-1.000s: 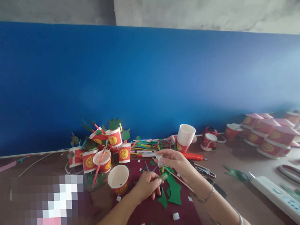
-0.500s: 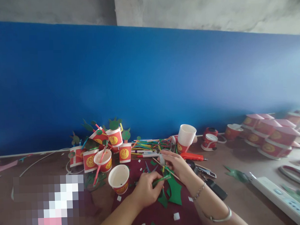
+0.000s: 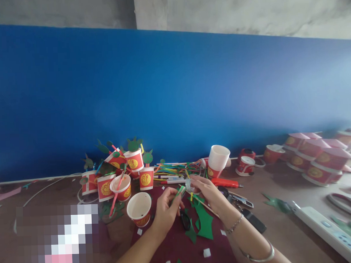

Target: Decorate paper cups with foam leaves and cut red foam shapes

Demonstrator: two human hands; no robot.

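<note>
My left hand (image 3: 166, 209) is raised over a dark red mat (image 3: 182, 242), its fingers pinched on a thin green strip (image 3: 180, 191). My right hand (image 3: 204, 190) is closed on a small clear tape roll (image 3: 189, 184) and a thin wooden stick (image 3: 201, 201) that slants down to the right. The two hands almost touch at the fingertips. Below them lie green cut-out paper shapes (image 3: 204, 222) and black scissors (image 3: 184, 219). An open red paper cup (image 3: 139, 208) stands just left of my left hand.
Red cups with green leaves and straws (image 3: 119, 172) cluster at the back left. Coloured straws (image 3: 171, 170), a stack of white cups (image 3: 217, 158), a red cutter (image 3: 225, 182), lidded red cups (image 3: 314, 153) and a white power strip (image 3: 325, 228) lie to the right. A blue wall stands behind.
My left hand has lifted from the mat with the green strip and turned its fingers up toward the right hand. The scissors beneath it are now uncovered. My right hand has barely shifted.
</note>
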